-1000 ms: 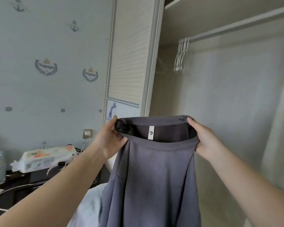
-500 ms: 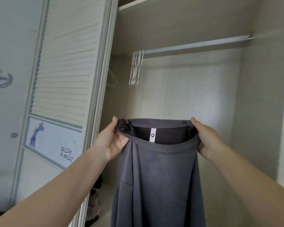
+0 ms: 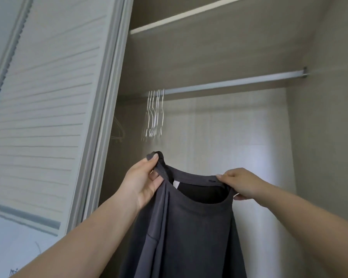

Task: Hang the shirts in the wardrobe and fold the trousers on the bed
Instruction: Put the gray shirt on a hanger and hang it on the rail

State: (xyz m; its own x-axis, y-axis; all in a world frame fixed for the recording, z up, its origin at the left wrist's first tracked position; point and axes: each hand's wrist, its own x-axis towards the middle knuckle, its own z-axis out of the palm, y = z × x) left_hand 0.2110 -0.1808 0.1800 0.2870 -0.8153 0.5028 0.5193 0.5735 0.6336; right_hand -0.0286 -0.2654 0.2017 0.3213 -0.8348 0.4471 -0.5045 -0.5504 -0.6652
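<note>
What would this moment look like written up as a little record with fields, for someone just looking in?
place: open wardrobe
held item: dark grey garment, hanging down from its top opening
left hand: grips the garment's left edge, raised higher
right hand: pinches the right edge
rail: runs across the wardrobe, above the hands
hangers: bunch of empty white ones at the rail's left end
door: slatted, slid to the left
garment on a hanger: not yet
</note>
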